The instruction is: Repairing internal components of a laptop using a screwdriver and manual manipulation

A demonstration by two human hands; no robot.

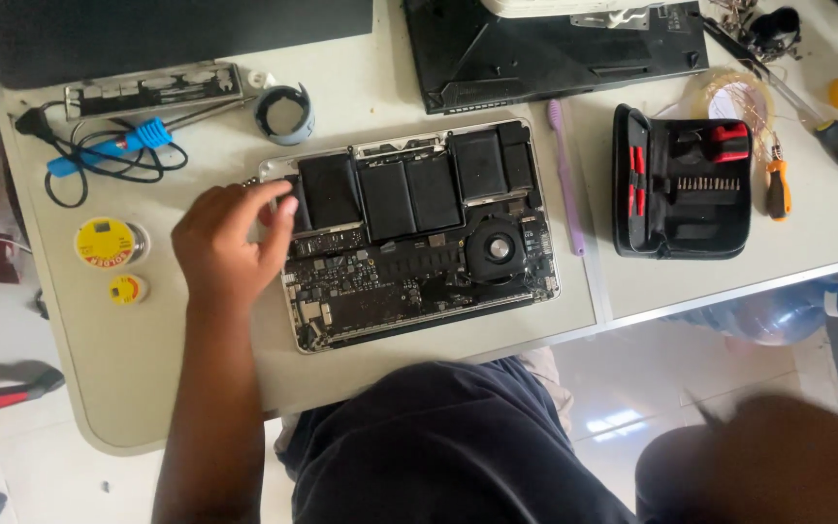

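With the opened laptop point(419, 238) lying base-up, the left hand point(230, 243) pinches at its left battery corner; right hand point(778, 456) blurred, grip indeterminable. Next move probably needs a careful, steady lift.

Head view, steeply downward, near desk point(147, 388)

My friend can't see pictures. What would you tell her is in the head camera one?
A person's left hand touches the left edge of an opened laptop, its black battery cells and circuit board showing, on a pale table. An open screwdriver kit lies right of it, and a blue soldering iron to the left.
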